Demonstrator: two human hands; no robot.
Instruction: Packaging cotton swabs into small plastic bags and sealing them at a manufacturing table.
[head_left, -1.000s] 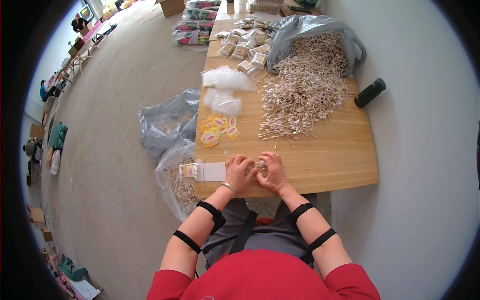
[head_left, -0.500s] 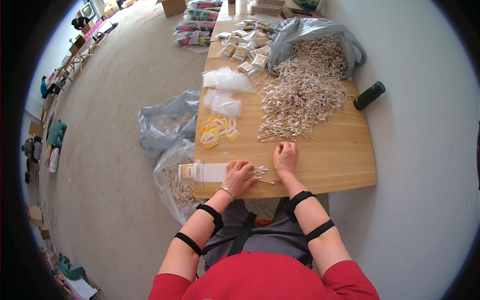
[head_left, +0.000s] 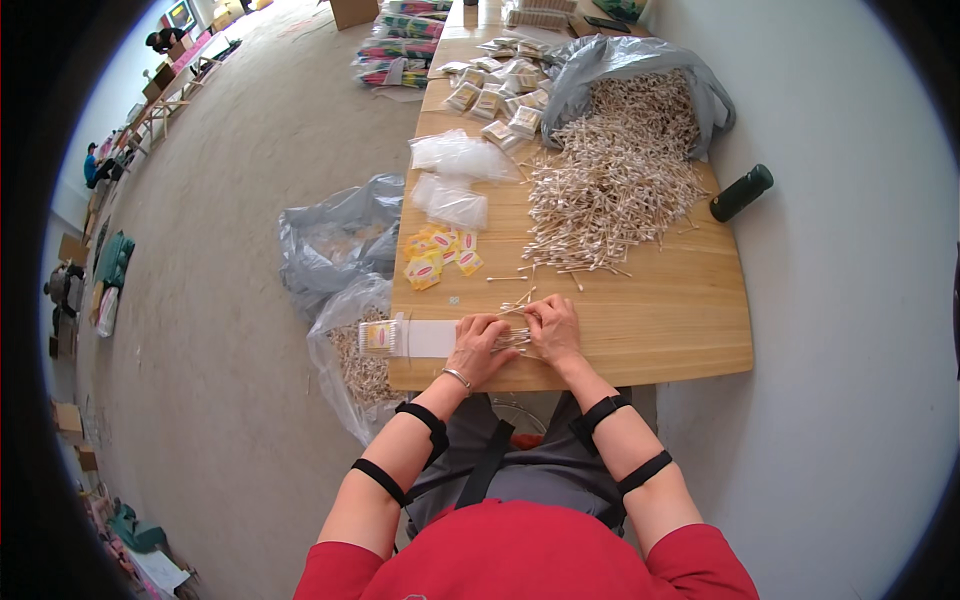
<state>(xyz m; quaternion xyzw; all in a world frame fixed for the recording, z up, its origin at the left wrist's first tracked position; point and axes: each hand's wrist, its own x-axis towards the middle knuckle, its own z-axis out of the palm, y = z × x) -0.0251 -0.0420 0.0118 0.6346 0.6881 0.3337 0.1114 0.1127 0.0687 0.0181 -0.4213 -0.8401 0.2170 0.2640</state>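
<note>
My left hand (head_left: 480, 347) is closed around a small bunch of cotton swabs (head_left: 514, 340) near the table's front edge, their tips sticking out to the right. Right beside it, my right hand (head_left: 553, 325) pinches a few more swabs, whose ends point up and left. Left of my left hand lies a flat white strip (head_left: 431, 339), partly hidden by the hand. At its left end sits a clear packet of swabs (head_left: 379, 337) with a yellow card. Beyond my hands, a large heap of loose swabs (head_left: 610, 200) spreads out of a grey plastic bag (head_left: 715, 98).
Yellow cards (head_left: 425, 268) and clear plastic sleeves (head_left: 455, 157) lie on the table's left side, with filled packets (head_left: 490, 102) behind. A dark green bottle (head_left: 741, 193) stands by the wall. Plastic bags (head_left: 335, 250) lie left of the table; other people are far left.
My right hand has come from the heap's near edge toward my left hand, bringing a few swabs. Several loose swabs now lie apart from the heap. My left hand has barely moved.
</note>
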